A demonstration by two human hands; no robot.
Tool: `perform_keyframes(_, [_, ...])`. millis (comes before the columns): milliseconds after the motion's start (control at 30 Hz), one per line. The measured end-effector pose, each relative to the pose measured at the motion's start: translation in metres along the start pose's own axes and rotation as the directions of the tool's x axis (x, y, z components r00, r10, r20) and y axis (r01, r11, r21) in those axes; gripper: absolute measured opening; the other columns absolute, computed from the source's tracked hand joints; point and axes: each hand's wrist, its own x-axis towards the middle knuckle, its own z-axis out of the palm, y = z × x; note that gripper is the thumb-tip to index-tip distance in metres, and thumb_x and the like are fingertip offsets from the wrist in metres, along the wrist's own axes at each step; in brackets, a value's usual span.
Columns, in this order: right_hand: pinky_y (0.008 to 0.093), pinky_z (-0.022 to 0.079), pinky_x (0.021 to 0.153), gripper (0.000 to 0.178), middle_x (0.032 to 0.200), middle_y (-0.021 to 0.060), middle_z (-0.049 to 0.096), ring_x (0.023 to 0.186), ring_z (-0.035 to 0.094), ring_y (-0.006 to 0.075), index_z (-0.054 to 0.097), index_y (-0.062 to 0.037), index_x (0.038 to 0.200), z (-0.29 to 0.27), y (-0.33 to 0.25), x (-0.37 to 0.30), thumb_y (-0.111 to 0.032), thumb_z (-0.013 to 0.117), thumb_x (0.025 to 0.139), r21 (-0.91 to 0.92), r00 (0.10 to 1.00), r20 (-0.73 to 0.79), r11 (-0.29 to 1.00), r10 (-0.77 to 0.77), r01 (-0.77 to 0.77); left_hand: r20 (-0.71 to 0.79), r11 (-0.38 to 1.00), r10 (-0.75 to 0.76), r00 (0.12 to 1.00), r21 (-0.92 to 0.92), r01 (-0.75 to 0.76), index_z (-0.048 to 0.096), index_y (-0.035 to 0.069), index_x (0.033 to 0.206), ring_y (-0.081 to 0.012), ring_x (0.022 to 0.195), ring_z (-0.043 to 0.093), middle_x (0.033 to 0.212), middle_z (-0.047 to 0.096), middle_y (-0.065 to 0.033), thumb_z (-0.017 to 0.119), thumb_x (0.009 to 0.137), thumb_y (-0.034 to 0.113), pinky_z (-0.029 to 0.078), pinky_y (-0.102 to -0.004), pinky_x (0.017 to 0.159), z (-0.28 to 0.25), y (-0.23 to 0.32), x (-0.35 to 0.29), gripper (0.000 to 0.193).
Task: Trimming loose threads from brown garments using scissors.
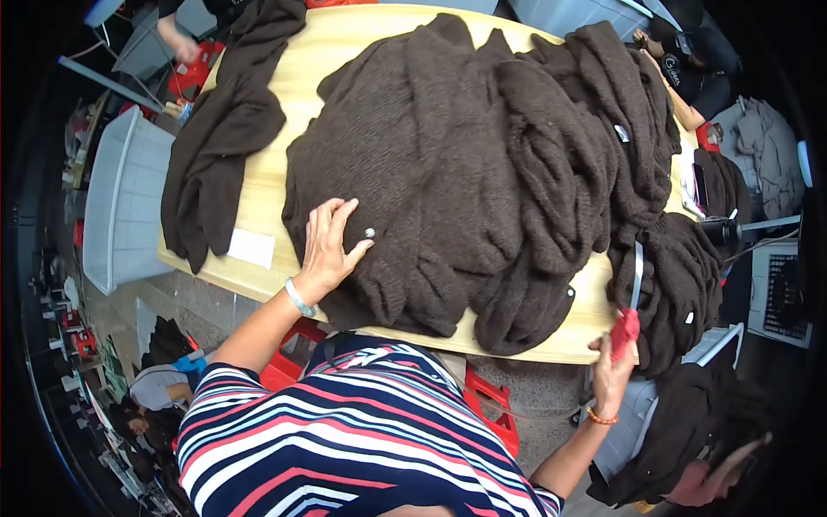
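My left hand (326,246) lies on a large dark brown knitted garment (388,129), fingers apart and holding nothing. A small pale round spot (370,233) sits on the knit just beside its fingertips. At the table's right front corner, my right hand (613,372) is closed round the red handle of a tool with a long narrow metal blade (637,280); its exact kind is unclear. The blade points away from me, in front of a bunched brown knit (685,280). More brown knits (560,155) are heaped in the middle and right of the table.
Another brown knit (211,164) hangs over the left side of the pale wooden table (263,185), near a white paper (251,248). Grey bins (129,198) stand around the table. Other people's arms (685,108) show at the far corners. A red stool (491,409) is by me.
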Motion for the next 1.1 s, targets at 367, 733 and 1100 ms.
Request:
perform_keyframes(367, [0.0479, 0.053, 0.076, 0.046, 0.09, 0.024, 0.068, 0.087, 0.066, 0.0412, 0.055, -0.0115, 0.13, 0.148, -0.159, -0.04, -0.014, 0.066, 0.085, -0.393, 0.713, 0.696, 0.789, -0.082, 0.473, -0.134, 0.953, 0.181, 0.974, -0.219, -0.207, 0.068, 0.008, 0.106, -0.0259, 0.076, 0.058, 0.083, 0.053, -0.0072, 0.073, 0.079, 0.011, 0.05, -0.0363, 0.066, 0.055, -0.041, -0.013, 0.028])
perform_keyframes(733, [0.0469, 0.053, 0.066, 0.038, 0.071, 0.0223, 0.065, 0.07, 0.067, 0.0393, 0.059, -0.0074, 0.121, 0.183, -0.183, -0.048, -0.016, 0.064, 0.084, -0.278, 0.43, 0.896, 0.617, -0.11, 0.736, -0.149, 0.943, 0.022, 0.989, -0.326, -0.07, 0.055, 0.011, 0.136, -0.035, 0.122, 0.049, 0.134, 0.05, -0.0165, 0.061, 0.086, 0.007, 0.036, -0.0455, 0.103, 0.088, -0.036, -0.1, 0.05])
perform_keyframes(1100, [0.0457, 0.053, 0.07, 0.038, 0.076, 0.0213, 0.064, 0.075, 0.066, 0.0372, 0.057, -0.0062, 0.121, 0.203, -0.18, -0.03, -0.011, 0.062, 0.084, -0.125, 0.299, 0.92, 0.533, -0.253, 0.837, 0.426, -0.445, -0.776, 0.464, -0.892, 0.076, 0.051, 0.01, 0.132, -0.0228, 0.102, 0.06, 0.12, 0.057, -0.0081, 0.062, 0.097, 0.026, 0.053, -0.0418, 0.089, 0.091, -0.084, -0.138, 0.04])
